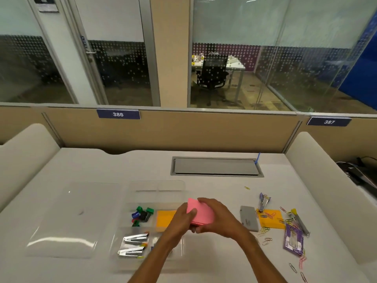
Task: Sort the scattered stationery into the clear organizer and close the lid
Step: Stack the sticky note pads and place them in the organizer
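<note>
Room: I stand at a white desk [204, 190] in an office cubicle; a beige partition with tags 386 and 387 runs behind it, and glass-walled rooms lie beyond.
Loose clips: coloured paper clips [269, 216] lie scattered on the desk at my near right, some beside a purple packet [292, 241].
Organizer, near part: the clear organizer [130, 201] sits open in front of me, and its nearest visible compartment holds silver staplers [133, 244] lying on their sides.
My left hand: my left hand [183, 219] pinches the near left corner of a pink sticky-note pad [201, 212], thumb on top.
My right hand: my right hand [218, 217] wraps the pad from the right and beneath, fingers curled over its far edge; both hands are clamped on it.
Pad: the pink pad is tilted, held above the organizer's right side, off the desk.
Organizer, middle: green, blue, black and red binder clips [141, 214] fill the left compartment; an orange sticky pad [164, 219] lies in the one beside it, partly behind my left hand.
Right of my hands: a grey case [248, 218] lies flat, then a second orange pad [271, 220] with clips on it, a staple remover [264, 201] and a yellow-capped pen [298, 220].
Lid: the clear lid [67, 219] lies flat to the organizer's left.
Far desk: a grey cable hatch [216, 166] is set into the top.
</note>
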`<control>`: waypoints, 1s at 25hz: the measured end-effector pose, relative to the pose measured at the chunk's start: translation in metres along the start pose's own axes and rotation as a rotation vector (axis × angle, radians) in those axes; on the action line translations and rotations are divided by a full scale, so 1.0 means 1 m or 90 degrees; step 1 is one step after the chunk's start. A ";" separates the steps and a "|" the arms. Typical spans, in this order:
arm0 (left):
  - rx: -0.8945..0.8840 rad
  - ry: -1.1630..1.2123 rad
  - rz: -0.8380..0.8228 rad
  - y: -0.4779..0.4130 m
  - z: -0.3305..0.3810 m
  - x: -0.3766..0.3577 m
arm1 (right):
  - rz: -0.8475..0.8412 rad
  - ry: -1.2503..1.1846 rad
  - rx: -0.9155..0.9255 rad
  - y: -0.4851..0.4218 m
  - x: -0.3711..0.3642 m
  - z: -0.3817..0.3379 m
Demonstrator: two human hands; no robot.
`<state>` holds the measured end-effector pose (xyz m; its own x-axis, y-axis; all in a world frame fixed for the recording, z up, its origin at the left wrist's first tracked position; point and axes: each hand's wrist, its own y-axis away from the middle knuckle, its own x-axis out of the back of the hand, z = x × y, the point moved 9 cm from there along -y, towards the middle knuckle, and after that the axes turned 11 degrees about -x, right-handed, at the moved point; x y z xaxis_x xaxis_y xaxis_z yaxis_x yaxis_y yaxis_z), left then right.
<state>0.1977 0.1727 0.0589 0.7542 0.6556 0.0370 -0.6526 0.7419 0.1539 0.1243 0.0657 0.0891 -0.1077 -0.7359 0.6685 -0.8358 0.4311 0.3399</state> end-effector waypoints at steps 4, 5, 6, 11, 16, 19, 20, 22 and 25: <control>0.046 -0.043 0.023 0.015 -0.020 0.051 | -0.019 0.038 0.030 -0.014 -0.040 -0.030; 0.057 -0.055 0.034 0.016 -0.025 0.062 | -0.024 0.046 0.034 -0.017 -0.050 -0.035; 0.066 -0.067 0.056 0.015 -0.030 0.074 | -0.027 0.055 0.033 -0.021 -0.058 -0.039; 0.097 -0.178 0.194 -0.002 -0.054 0.123 | 0.008 0.060 -0.070 -0.031 -0.069 -0.018; 0.104 -0.268 0.171 -0.023 -0.070 0.123 | -0.015 0.065 -0.163 -0.018 -0.084 0.024; 0.110 -0.318 0.132 -0.028 -0.074 0.109 | -0.035 0.046 -0.195 -0.011 -0.096 0.038; 0.110 -0.340 0.120 -0.029 -0.074 0.106 | -0.040 0.046 -0.200 -0.009 -0.099 0.041; 0.102 -0.402 0.094 -0.029 -0.070 0.102 | -0.044 0.043 -0.208 -0.005 -0.105 0.047; 0.063 -0.509 0.071 -0.025 -0.058 0.099 | -0.037 0.033 -0.216 0.000 -0.103 0.056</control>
<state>0.2850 0.2272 0.0009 0.5343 0.3983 0.7456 -0.7453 0.6381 0.1932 0.1057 0.1120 -0.0163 -0.0301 -0.7406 0.6713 -0.6118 0.5447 0.5735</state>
